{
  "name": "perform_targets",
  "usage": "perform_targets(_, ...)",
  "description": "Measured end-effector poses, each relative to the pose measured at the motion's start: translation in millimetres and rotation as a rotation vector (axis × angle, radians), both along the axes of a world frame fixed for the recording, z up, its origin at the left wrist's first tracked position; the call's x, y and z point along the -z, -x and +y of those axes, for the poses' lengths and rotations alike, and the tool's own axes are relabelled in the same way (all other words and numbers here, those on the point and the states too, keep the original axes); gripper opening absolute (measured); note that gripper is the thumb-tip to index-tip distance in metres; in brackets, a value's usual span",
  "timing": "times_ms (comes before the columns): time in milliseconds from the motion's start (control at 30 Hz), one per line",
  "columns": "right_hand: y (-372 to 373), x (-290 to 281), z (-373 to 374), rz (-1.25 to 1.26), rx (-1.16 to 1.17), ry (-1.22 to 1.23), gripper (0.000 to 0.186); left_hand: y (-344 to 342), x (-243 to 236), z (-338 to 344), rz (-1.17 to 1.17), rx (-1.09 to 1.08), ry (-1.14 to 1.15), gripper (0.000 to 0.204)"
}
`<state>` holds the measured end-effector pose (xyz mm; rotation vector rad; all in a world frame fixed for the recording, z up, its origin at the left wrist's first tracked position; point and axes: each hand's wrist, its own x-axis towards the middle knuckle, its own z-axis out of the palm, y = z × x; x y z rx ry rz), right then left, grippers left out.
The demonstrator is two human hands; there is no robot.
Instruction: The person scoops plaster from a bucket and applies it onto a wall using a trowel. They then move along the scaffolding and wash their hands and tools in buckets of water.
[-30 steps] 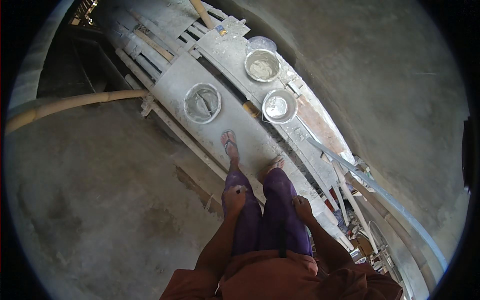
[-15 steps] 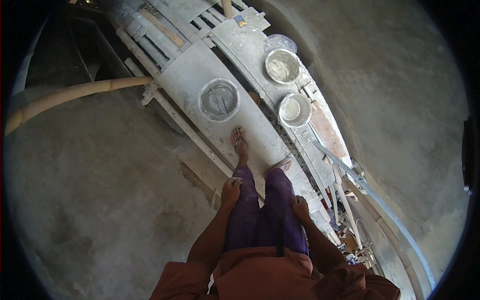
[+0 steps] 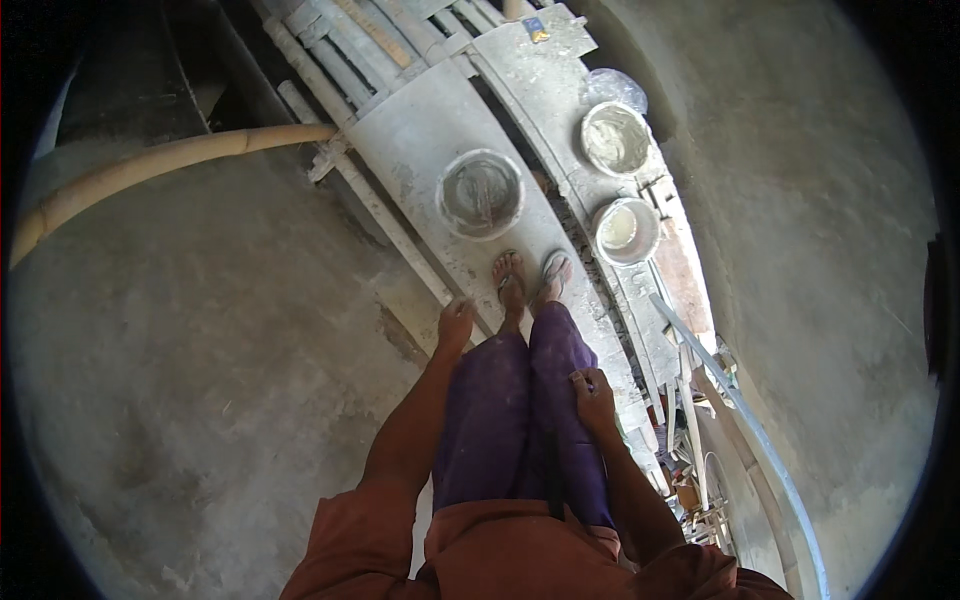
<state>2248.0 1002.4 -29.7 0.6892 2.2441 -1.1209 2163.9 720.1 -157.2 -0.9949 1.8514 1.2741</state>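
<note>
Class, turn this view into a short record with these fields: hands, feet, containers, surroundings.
Left hand: beside the left knee; no held thing visible
Right hand: at the right thigh, fingers curled; anything inside unclear
Feet: both in sandals, on a pale grey board
Containers: one bucket ahead, grey contents; two buckets farther right, paler contents
Surroundings: bamboo pole left, bluish strip right

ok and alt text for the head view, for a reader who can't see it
A person in purple trousers and sandals stands on a pale platform, seen from above, left hand beside the left leg, right hand at the right thigh. A bucket stands ahead of their feet, two more buckets sit to the right, and a bamboo pole shows at left.
</note>
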Motion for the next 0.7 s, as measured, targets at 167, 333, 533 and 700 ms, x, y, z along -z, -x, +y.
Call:
perform_targets(167, 3, 23, 7, -0.07, -0.001, 0.11, 0.023, 40, 80, -7, 0.116, -0.086, -0.009, 0.037)
perform_targets(333, -31, 47, 67, -0.411, 0.146, 0.026, 0.032, 64, 123, 53, 0.056, -0.319, -0.298, 0.042)
perform_targets(533, -24, 56, 195, -0.315, 0.01, 0.081, 0.031, 110, 130, 143, -0.138, -0.598, -0.253, 0.06)
perform_targets(700, -59, 58, 244, -0.512, 0.194, 0.135, 0.033, 127, 166, 208, -0.002, -0.439, -0.281, 0.044)
